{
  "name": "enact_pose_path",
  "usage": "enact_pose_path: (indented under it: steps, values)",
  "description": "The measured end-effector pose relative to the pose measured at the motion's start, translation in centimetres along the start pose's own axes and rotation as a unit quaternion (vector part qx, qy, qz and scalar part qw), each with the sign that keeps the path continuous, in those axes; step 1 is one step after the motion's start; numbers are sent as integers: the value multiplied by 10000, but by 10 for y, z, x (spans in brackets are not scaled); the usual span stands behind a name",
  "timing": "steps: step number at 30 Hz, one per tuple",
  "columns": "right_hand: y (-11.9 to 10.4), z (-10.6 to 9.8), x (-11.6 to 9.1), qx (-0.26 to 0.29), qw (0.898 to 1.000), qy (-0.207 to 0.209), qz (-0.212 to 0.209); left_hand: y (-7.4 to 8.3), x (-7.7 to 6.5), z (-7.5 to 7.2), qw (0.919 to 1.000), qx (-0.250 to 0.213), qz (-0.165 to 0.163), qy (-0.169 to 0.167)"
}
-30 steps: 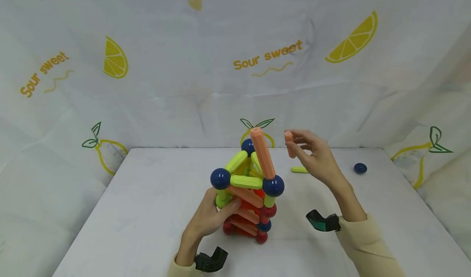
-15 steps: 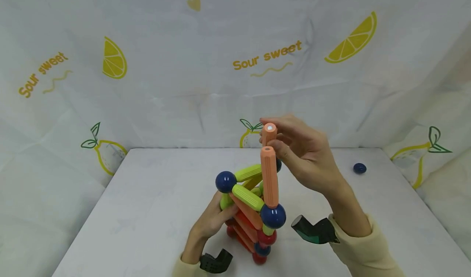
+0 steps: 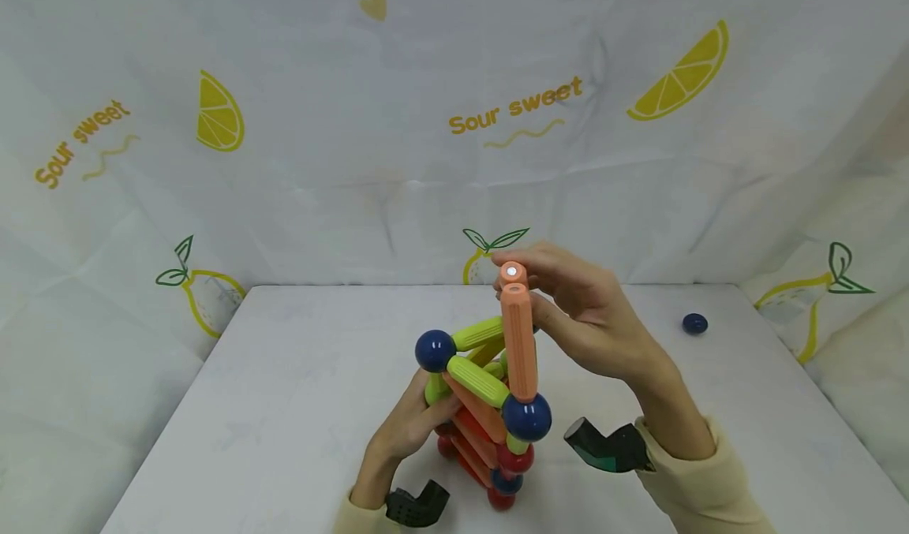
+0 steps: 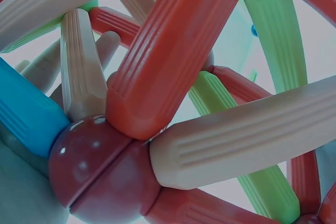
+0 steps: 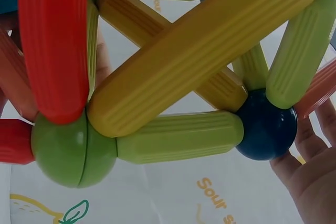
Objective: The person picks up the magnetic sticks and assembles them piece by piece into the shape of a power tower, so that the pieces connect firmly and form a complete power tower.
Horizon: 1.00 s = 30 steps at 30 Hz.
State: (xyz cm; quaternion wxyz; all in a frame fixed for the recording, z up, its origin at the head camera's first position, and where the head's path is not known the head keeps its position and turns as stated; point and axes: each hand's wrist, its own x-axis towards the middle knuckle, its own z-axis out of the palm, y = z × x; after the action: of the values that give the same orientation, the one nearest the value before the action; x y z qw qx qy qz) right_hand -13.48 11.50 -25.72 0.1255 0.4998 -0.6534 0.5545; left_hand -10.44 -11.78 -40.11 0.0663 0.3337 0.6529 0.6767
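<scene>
A tower of magnetic rods and balls stands in the middle of the table, in yellow-green, orange, red and blue. My left hand grips its left side, thumb on the near face. From the near right blue ball an orange rod points up. Behind it, my right hand pinches a second orange rod between thumb and fingers. In the right wrist view that rod meets a dark blue ball of the tower. Rods and a dark red ball fill the left wrist view.
A loose dark blue ball lies on the white table at the back right. Behind the table hangs a white cloth printed with lemons. Each wrist carries a black camera mount.
My right hand has carried its orange rod left to the tower's far corner, then lowered it a little. The tower has turned, its near right corner coming closer, with my left hand still holding it.
</scene>
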Motion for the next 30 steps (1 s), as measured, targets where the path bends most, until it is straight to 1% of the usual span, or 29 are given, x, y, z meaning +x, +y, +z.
enact_pose_path:
  steps: [6,13,15,18,20,22,23,26,29,30]
  values:
    - [-2,2,0,-114,9999,-11,-23,1,1,0,9999,17,144,-66]
    - [-2,0,-5,-257,9996,18,93,0,2,0,9994,-38,293,-177]
    - [1,-3,-9,-326,9992,154,195,-2,3,1,9990,-157,350,-250]
    - [11,-11,-15,-588,9951,605,523,-4,5,1,9982,-180,491,-305]
    - [23,-19,-21,-1086,9847,954,974,-5,5,1,9982,-128,518,-273]
    - [40,-27,-30,-1660,9676,1162,1508,-5,5,1,9984,72,536,-175]
    - [50,-31,-36,-1904,9582,1183,1779,-5,5,1,9984,149,532,-137]
    - [85,-43,-62,-2578,9249,901,2647,-5,3,0,9982,255,531,-69]
    - [119,-49,-92,-3011,8901,332,3405,-5,3,1,9982,163,572,-78]
    - [128,-49,-102,-3160,8762,110,3636,-4,4,1,9983,109,574,-84]
